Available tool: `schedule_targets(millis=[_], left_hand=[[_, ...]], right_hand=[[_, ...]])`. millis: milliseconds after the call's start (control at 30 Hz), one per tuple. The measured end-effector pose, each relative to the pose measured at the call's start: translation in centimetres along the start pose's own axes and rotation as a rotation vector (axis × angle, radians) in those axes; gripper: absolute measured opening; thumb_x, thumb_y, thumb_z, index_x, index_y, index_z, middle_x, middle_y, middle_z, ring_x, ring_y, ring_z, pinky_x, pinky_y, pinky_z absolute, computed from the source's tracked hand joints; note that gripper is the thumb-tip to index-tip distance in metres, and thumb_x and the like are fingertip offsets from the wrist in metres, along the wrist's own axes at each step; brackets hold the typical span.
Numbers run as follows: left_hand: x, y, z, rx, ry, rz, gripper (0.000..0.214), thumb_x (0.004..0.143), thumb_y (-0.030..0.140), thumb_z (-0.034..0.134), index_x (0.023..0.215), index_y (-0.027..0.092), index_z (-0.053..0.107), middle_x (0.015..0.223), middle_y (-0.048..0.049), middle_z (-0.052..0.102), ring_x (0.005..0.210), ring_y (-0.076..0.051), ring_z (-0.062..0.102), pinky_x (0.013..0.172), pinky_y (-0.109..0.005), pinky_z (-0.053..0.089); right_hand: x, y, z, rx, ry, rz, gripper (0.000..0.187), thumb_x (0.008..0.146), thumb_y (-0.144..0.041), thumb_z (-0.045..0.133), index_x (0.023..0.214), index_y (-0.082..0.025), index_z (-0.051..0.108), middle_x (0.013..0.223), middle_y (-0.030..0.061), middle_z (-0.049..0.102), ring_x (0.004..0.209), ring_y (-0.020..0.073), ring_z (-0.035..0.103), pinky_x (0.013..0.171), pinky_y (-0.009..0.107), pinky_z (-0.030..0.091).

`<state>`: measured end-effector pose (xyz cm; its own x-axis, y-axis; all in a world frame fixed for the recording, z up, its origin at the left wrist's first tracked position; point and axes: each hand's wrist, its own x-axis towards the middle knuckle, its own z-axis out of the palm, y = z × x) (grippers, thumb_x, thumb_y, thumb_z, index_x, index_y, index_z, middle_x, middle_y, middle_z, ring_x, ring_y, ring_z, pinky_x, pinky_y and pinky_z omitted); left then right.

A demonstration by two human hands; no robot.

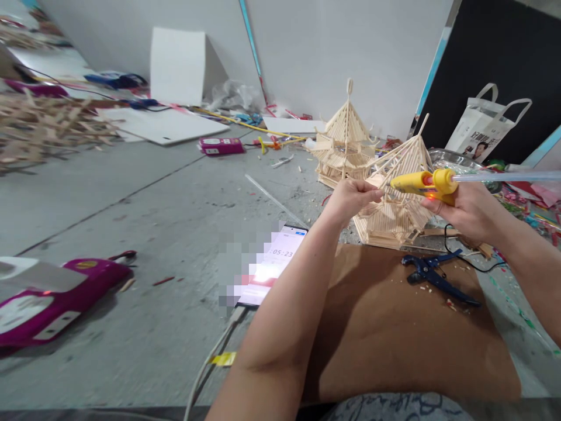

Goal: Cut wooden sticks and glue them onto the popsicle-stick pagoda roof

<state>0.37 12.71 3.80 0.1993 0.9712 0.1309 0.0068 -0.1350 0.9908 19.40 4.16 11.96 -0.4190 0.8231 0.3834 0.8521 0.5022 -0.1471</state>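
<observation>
My right hand (pixel 471 213) is wrapped round a yellow hot glue gun (pixel 423 183), which has a long clear glue stick (pixel 504 176) in its back end and a red light glowing on it. The gun's nozzle points left, close to the fingertips of my left hand (pixel 355 197). Those fingers are pinched together at the roof edge of the nearer wooden stick pavilion (pixel 390 219); whatever is between them is too small to make out. Behind it stands a second stick pavilion (pixel 346 137) with a pointed roof.
A blue cutter (pixel 438 279) lies on a brown board (pixel 394 345). Left of my forearm are a lit phone (pixel 280 257) on a cable and a loose glue stick (pixel 276 200). Magenta power strips (pixel 221 146), a heap of wooden sticks (pixel 52 128) and a bag (pixel 480 128) stand farther out.
</observation>
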Motion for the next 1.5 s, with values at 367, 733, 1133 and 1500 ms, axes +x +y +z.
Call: schedule_targets(millis=[367, 733, 1133, 1500], left_hand=[[-0.2, 0.3, 0.2, -0.004, 0.012, -0.022, 0.013, 0.06, 0.023, 0.069, 0.052, 0.015, 0.063, 0.05, -0.0001, 0.056, 0.049, -0.006, 0.044, 0.05, -0.023, 0.031], [-0.1, 0.1, 0.2, -0.022, -0.019, -0.036, 0.013, 0.061, 0.024, 0.069, 0.053, 0.015, 0.063, 0.05, 0.0, 0.056, 0.047, -0.006, 0.042, 0.051, -0.024, 0.03], [-0.1, -0.1, -0.1, -0.052, -0.042, 0.001, 0.015, 0.062, 0.031, 0.066, 0.058, 0.016, 0.065, 0.06, -0.0025, 0.064, 0.058, -0.01, 0.052, 0.063, -0.026, 0.037], [-0.1, 0.1, 1.0, -0.041, 0.062, -0.026, 0.03, 0.065, 0.042, 0.064, 0.056, 0.014, 0.062, 0.055, -0.0038, 0.062, 0.052, -0.01, 0.051, 0.054, -0.024, 0.036]], right_hand=[[0.0, 0.2, 0.0, 0.066, 0.04, 0.033, 0.028, 0.081, -0.042, 0.049, 0.072, -0.017, 0.06, 0.062, 0.0019, 0.058, 0.058, 0.0157, 0.053, 0.054, 0.029, 0.041], [0.2, 0.0, 0.3, 0.013, 0.049, 0.003, 0.027, 0.082, -0.038, 0.047, 0.067, -0.017, 0.058, 0.061, 0.0023, 0.056, 0.058, 0.0148, 0.053, 0.053, 0.028, 0.038], [-0.5, 0.7, 0.1, 0.06, 0.089, 0.098, 0.029, 0.081, -0.044, 0.047, 0.084, -0.02, 0.063, 0.064, 0.0022, 0.058, 0.061, 0.0165, 0.056, 0.054, 0.03, 0.043], [-1.6, 2.2, 0.3, 0.153, 0.084, 0.244, 0.034, 0.08, -0.049, 0.047, 0.075, -0.019, 0.061, 0.045, -0.0028, 0.047, 0.045, 0.0117, 0.047, 0.047, 0.028, 0.039]])
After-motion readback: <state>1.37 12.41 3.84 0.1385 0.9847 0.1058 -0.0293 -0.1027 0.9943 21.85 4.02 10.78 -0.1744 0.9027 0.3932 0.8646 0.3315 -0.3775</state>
